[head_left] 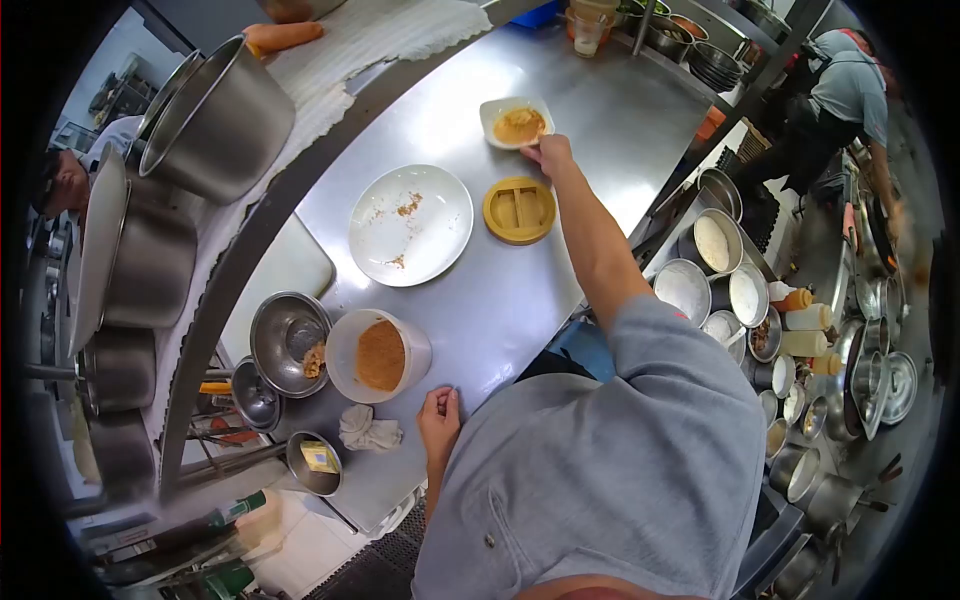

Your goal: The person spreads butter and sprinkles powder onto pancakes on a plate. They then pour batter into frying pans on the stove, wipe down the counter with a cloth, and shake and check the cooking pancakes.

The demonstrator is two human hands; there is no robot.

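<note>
My right hand [548, 152] grips the near edge of a small white square dish [490, 112] that has orange-yellow food [520, 126] in it. Just below the dish lies a round yellow-brown wooden mould [519, 210] with a bar across it. Left of the mould is a large white plate [440, 240] with brown crumbs. My left hand [438, 418] rests at the table's near edge with its fingers curled; what they hold, if anything, is hidden. Close to it stand a white tub [418, 355] of orange-brown powder [380, 357] and a crumpled cloth [368, 430].
Metal bowls [275, 345] stand on the steel table [330, 215] at the left, one holding a yellow packet [320, 457]. A shelf with metal pots [220, 125] runs along the left. Pots and bottles [805, 317] fill the right, where another person [850, 90] works.
</note>
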